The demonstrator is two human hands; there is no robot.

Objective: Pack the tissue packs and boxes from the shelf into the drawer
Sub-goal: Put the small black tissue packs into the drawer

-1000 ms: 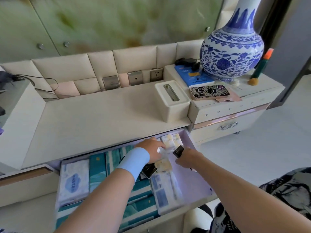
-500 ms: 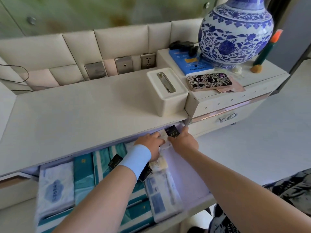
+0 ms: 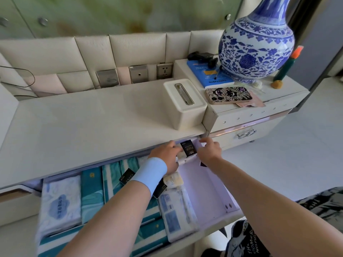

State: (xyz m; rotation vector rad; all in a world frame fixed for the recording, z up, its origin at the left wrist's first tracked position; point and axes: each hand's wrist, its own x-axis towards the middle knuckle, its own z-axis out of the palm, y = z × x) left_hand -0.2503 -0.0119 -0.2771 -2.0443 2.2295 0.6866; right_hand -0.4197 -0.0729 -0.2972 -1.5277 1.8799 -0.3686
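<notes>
Both hands are at the back right corner of the open drawer [image 3: 219, 184], just under the front edge of the counter [image 3: 89, 127]. The left hand [image 3: 167, 154], with a pale blue band at the wrist, and the right hand [image 3: 209, 151] press from either side on a small black pocket tissue pack [image 3: 188, 148] standing on end, their fingers closed around it and the white packs beneath it. The left and middle of the drawer are filled with teal boxes [image 3: 92, 191], a white soft tissue pack [image 3: 60, 203] by the left wall, and a blue-printed pack [image 3: 172, 210] lying lengthwise; the strip along the right wall is bare. On the counter, a cream tissue dispenser [image 3: 185, 104] sits at the right front corner. A blue-and-white vase [image 3: 256, 43] and a patterned phone [image 3: 228, 95] rest on the raised cabinet beside it.
</notes>
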